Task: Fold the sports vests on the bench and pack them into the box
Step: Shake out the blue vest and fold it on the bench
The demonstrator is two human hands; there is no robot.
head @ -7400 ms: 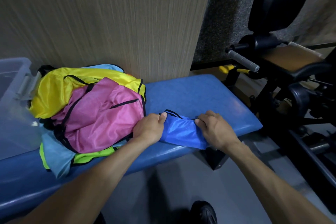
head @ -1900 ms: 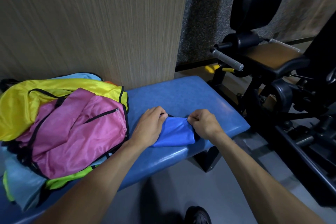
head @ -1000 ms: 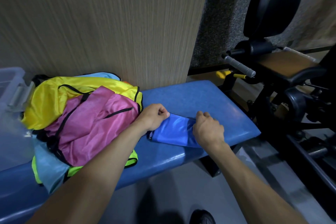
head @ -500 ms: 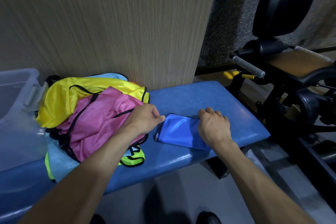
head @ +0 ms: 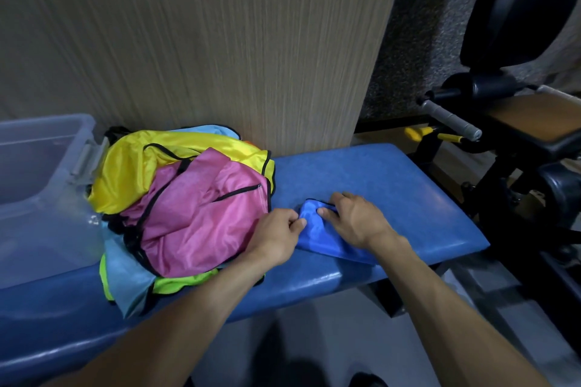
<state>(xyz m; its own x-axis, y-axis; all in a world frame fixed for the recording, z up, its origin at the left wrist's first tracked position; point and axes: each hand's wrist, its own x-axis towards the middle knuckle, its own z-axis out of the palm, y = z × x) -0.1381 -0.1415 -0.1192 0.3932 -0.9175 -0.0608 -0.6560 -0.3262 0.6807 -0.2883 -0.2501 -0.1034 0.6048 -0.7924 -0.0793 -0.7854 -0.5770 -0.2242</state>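
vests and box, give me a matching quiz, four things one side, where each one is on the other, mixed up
Things
1. blue vest
2. pink vest
3. yellow vest
4. box

Places
A. far left end of the bench, clear plastic
B. on top of the pile, nearest the left hand
C. folded small, under both hands, right hand on it
D. in the pile behind the pink one, toward the wall

Pairs: 1-C, 2-B, 3-D, 4-A
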